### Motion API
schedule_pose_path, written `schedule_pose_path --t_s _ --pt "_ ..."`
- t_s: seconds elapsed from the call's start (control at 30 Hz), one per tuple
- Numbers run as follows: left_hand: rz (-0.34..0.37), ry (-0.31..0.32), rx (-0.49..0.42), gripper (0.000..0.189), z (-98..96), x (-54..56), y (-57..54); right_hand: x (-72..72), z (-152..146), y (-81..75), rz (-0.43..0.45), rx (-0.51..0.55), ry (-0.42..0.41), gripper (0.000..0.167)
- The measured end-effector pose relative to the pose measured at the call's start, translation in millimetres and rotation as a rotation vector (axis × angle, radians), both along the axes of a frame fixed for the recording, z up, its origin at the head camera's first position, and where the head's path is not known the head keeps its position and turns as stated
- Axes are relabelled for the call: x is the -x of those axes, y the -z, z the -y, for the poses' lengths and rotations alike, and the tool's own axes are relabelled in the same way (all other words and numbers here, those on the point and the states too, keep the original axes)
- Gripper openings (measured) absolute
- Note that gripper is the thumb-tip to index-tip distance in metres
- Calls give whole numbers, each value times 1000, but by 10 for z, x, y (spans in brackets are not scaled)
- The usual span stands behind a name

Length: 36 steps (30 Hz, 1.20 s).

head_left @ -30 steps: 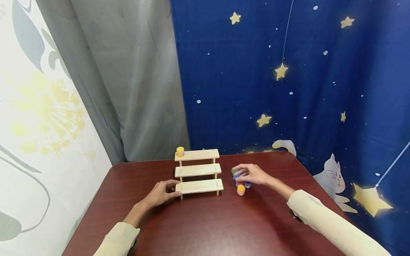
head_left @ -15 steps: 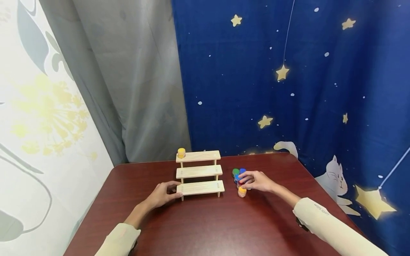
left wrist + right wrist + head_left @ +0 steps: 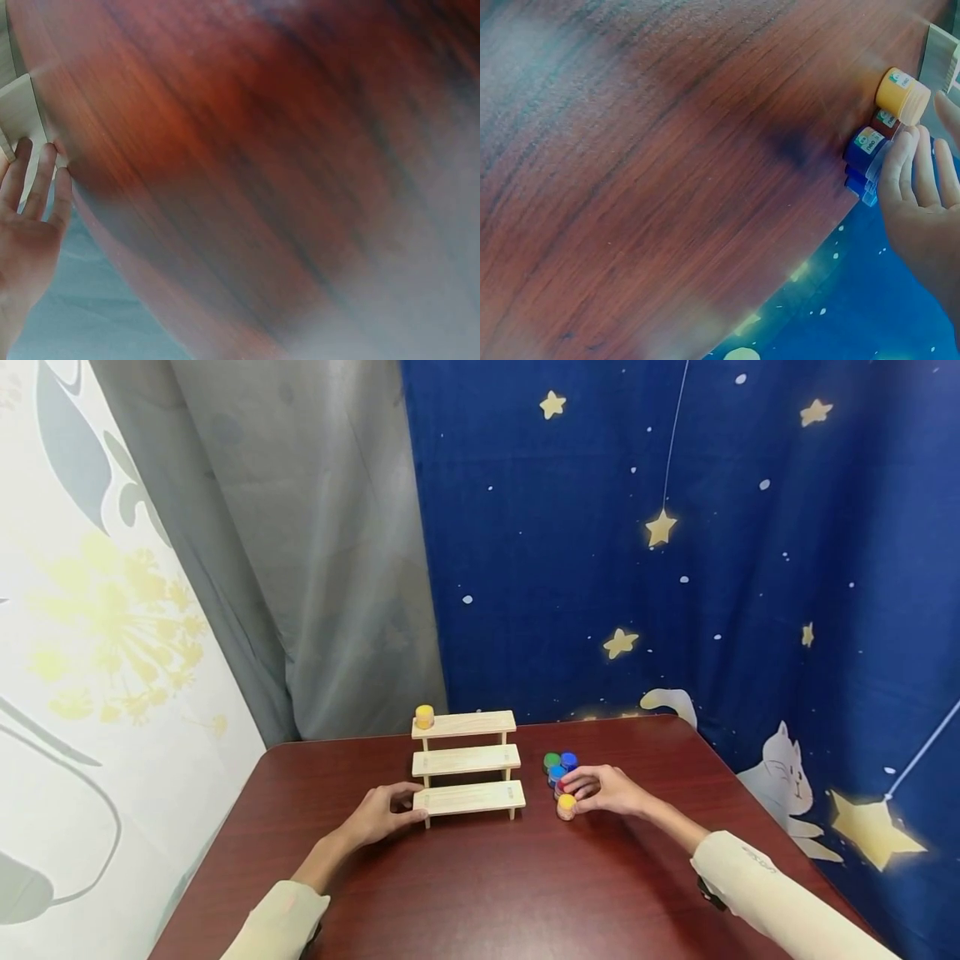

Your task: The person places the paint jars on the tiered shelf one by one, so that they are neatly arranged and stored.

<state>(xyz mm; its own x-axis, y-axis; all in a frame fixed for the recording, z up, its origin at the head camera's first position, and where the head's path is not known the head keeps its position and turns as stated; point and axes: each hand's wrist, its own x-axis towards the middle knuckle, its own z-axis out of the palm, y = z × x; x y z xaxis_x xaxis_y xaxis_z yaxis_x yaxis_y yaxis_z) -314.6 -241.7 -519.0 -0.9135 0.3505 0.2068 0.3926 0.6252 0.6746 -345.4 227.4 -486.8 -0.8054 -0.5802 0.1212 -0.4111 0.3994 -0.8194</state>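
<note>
A three-step wooden display stand (image 3: 467, 760) is on the table, with one yellow paint pot (image 3: 424, 717) at the left of its top step. My left hand (image 3: 381, 814) grips the left end of the bottom step, thumb in front and fingers behind. To the right of the stand is a cluster of small paint pots: green (image 3: 552, 762), blue (image 3: 557, 774), darker blue (image 3: 569, 761), red (image 3: 560, 787) and orange-yellow (image 3: 566, 807). My right hand (image 3: 611, 791) reaches over the cluster, fingertips right at the orange-yellow pot and thumb apart from the other fingers. A dark blue pot (image 3: 866, 146) lies beside these fingers.
The dark red-brown wooden table (image 3: 480, 893) has its far edge just behind the stand. A grey curtain (image 3: 337, 568) and a blue star-patterned curtain (image 3: 540, 568) hang beyond it. A pale patterned curtain (image 3: 90, 693) hangs along the left side.
My right hand has come toward the front of the cluster, from the red and blue pots to the orange-yellow one, uncovering the rear pots. The left hand keeps its place on the stand.
</note>
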Motion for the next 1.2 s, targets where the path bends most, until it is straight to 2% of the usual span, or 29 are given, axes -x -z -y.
schedule_pose_path --t_s 0.2,0.63,0.9,1.1,1.2 --pt "2 0 5 47 0 5 -5 -52 -38 1 50 2 14 48" --pt "12 4 1 47 -2 -3 -16 -85 -32 86 148 58 -23 50" --pt "1 6 4 48 1 2 -2 -105 -4 183 160 55 -60 49" --pt "-7 4 1 48 -2 1 2 -132 55 239 208 37 -38 47" --pt "-8 2 2 48 -3 0 1 -142 84 267 199 28 -35 45"
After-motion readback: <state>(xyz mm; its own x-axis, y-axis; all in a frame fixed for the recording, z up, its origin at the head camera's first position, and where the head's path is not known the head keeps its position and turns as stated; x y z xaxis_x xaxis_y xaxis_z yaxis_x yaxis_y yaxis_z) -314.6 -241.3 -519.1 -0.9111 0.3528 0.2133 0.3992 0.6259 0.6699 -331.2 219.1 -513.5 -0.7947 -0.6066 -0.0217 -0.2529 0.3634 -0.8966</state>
